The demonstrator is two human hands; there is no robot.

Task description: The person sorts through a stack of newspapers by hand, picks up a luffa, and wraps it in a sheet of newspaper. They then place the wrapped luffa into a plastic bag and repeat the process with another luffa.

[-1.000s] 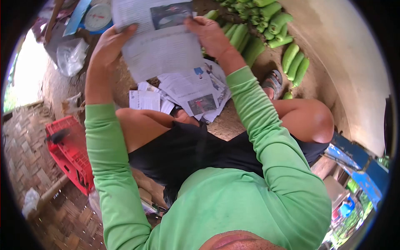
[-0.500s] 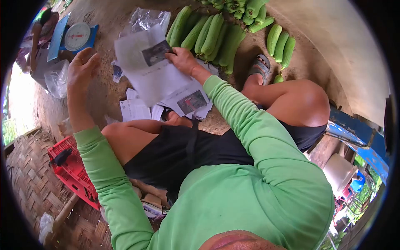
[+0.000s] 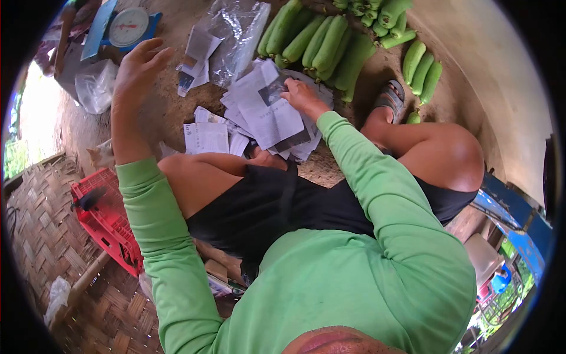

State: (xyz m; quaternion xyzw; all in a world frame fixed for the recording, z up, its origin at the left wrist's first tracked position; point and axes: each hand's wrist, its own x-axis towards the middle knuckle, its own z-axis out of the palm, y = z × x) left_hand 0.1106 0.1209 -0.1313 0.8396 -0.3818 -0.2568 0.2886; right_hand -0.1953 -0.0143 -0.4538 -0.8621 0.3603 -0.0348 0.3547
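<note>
My right hand (image 3: 302, 97) is on the printed sheet (image 3: 259, 112) that tops a loose pile of papers on the ground, its fingers bent at the sheet's dark picture. My left hand (image 3: 138, 74) is raised in the air to the left, holding nothing, thumb and fingers apart. A smaller group of papers (image 3: 206, 138) lies by my foot, and more sheets (image 3: 197, 50) lie beside a clear plastic bag (image 3: 236, 41). Long green gourds (image 3: 330, 44) lie in a row just beyond the pile.
A blue scale (image 3: 128, 26) with a round dial stands at the upper left, near a plastic bag (image 3: 97, 85). A red crate (image 3: 106, 218) sits on woven matting (image 3: 44, 236). More gourds (image 3: 421, 71) lie at the upper right, near my sandalled foot (image 3: 389, 103).
The sheet in my right hand has come down from the air onto the pile. My left hand stays raised and empty. The whole view has shifted slightly.
</note>
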